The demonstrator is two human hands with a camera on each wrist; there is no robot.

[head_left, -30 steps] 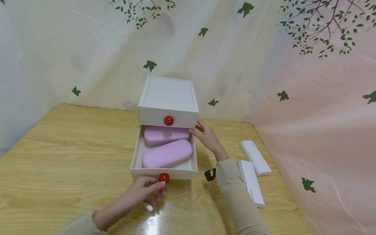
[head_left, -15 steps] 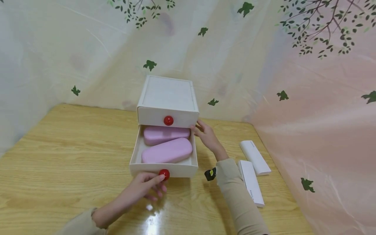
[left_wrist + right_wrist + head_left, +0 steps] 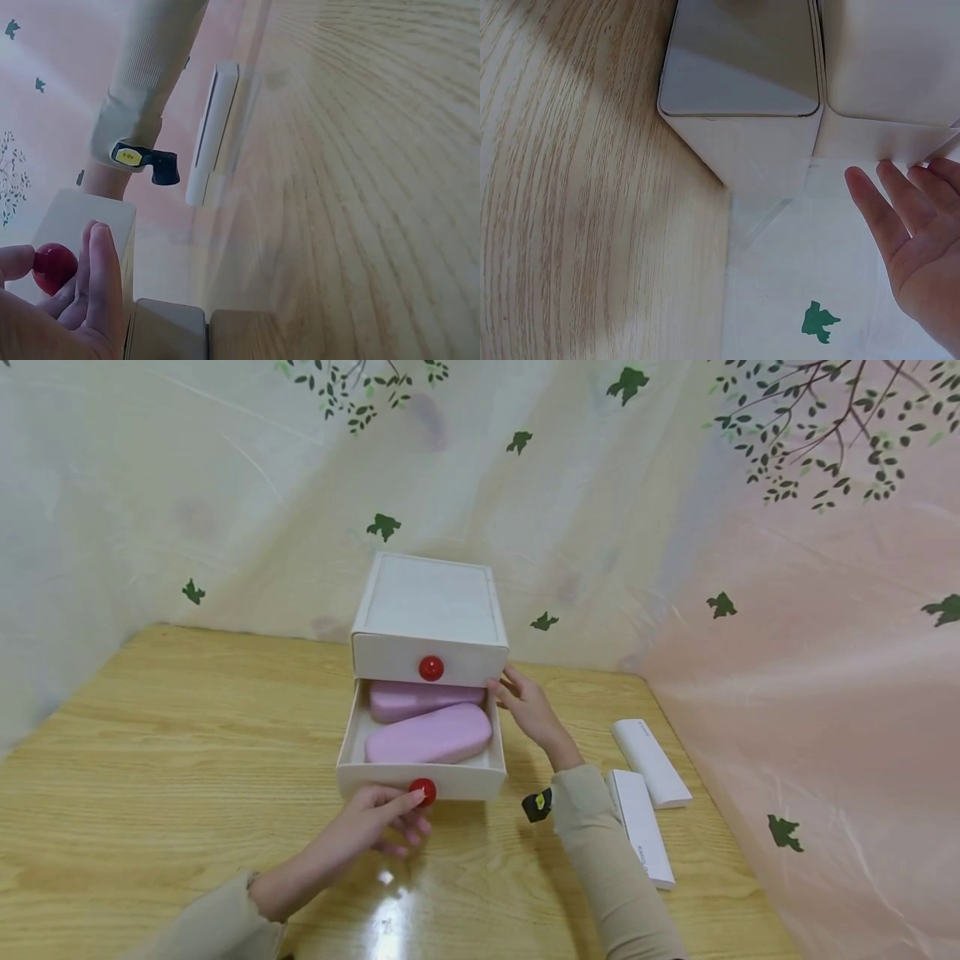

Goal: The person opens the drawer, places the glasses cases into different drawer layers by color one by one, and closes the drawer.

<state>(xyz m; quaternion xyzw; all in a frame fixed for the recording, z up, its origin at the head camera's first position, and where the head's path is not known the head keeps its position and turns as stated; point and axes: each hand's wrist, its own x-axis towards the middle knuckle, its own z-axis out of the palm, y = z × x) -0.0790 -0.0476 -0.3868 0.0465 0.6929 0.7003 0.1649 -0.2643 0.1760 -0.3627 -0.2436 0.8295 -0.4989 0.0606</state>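
A white drawer cabinet [image 3: 438, 597] stands on the table, its upper drawer shut. Below that, an open drawer [image 3: 495, 752] sticks out with two lilac oblong cases in it: the front case [image 3: 429, 735] lies slanted, the rear case [image 3: 420, 700] is partly under the upper drawer. My left hand [image 3: 382, 818] pinches the red knob [image 3: 424, 791] of this drawer between thumb and fingers. My right hand [image 3: 531, 708] rests against the cabinet's right side, fingers extended, fingertips at its wall in the right wrist view. A lower unit [image 3: 739, 67] sits beneath the open drawer.
Two slim white boxes, the rear box [image 3: 652, 762] and the front box [image 3: 642, 828], lie to the right of the right forearm. A second red knob [image 3: 431, 668] marks the upper drawer. A leaf-printed curtain [image 3: 300, 527] hangs behind the wooden table [image 3: 187, 760].
The open drawer has slid inward toward the cabinet, with my left hand moving forward on its knob. The rear lilac case is now more covered. My right hand stays nearly still.
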